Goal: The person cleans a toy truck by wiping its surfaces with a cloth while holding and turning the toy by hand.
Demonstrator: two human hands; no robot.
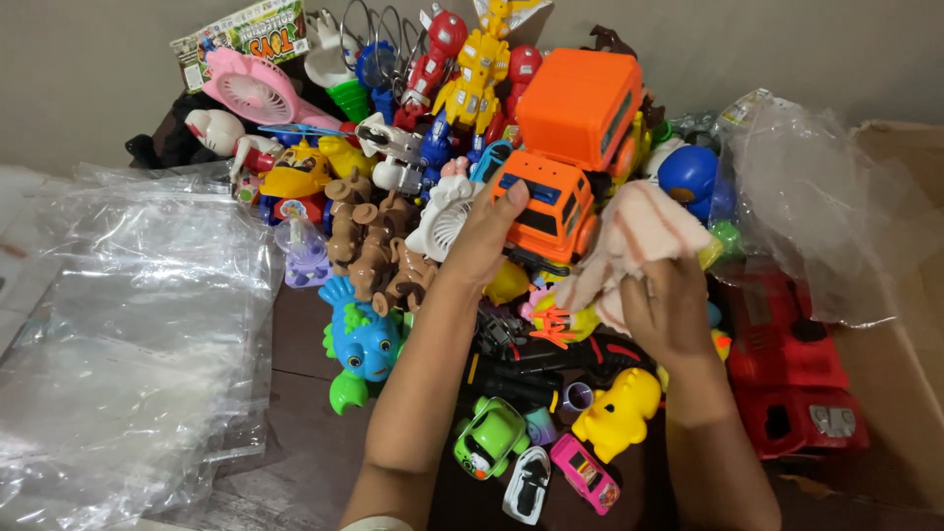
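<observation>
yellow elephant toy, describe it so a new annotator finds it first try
Start at the big orange truck on top of the toy pile, then drop straight down past the right hand holding a pale cloth. The yellow elephant toy lies at the pile's near edge, just right of a green toy car and above a pink toy car. It is the only plain yellow, chunky animal there.

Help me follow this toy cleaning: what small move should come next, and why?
Probably bring the pale pink cloth in the right hand onto the orange toy truck: the left hand already grips its cab, and the cloth hangs just beside it.
</observation>
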